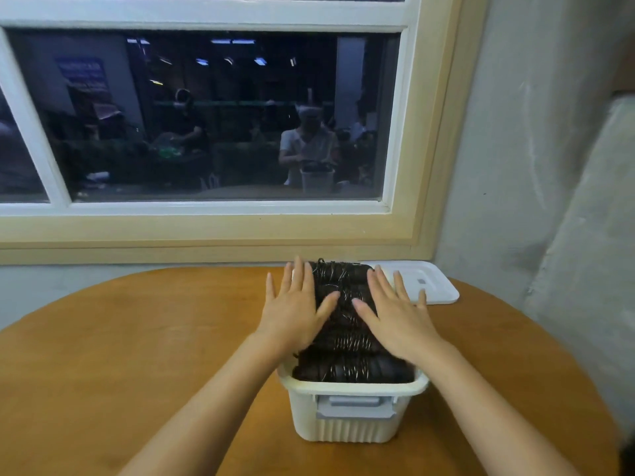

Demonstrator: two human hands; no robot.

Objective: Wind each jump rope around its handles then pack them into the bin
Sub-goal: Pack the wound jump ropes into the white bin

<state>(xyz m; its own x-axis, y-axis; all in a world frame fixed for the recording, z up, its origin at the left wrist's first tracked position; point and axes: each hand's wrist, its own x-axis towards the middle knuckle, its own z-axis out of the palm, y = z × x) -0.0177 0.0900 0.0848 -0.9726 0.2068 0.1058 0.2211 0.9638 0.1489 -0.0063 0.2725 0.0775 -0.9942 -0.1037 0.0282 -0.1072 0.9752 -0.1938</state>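
A round, orange-brown wooden desk [137, 355] is carrying two things. A white ribbed plastic bin [350, 427] with a grey front latch is standing right of the desk's middle, reaching back toward its far edge. A flat white plastic lid [436, 286] is lying at the far edge, just beside the bin's far right corner.

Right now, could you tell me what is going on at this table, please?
A person has the left hand and the right hand laid flat, fingers straight, on top of the wound black jump ropes, seemingly pressing them down. The ropes fill the white bin to its rim. The bin stands on the round wooden table, and its white lid lies off, on the table just behind it to the right.
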